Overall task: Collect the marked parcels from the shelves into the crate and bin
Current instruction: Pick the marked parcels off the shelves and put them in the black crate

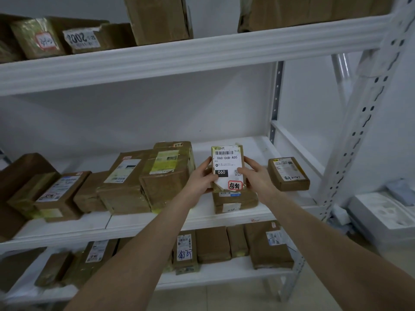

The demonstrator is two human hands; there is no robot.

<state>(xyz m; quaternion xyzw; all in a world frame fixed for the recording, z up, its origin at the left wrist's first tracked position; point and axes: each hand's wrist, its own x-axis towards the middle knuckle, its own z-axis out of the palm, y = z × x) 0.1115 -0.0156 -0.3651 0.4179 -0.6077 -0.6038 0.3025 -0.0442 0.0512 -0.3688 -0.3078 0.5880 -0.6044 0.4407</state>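
A small brown parcel (226,161) with a white label reading 060-06B-A05 and a red-framed mark is held upright above the middle shelf (258,217). My left hand (202,177) grips its left edge and my right hand (254,175) grips its right edge, thumb on the label. Directly under it lies another brown parcel (234,202). No crate or bin is in view.
Several taped brown parcels fill the middle shelf's left part (125,182), with one small box (288,173) at the right. More parcels sit on the top shelf (67,38) and bottom shelf (268,248). A white perforated upright (359,131) stands right; white foam trays (386,214) lie beyond.
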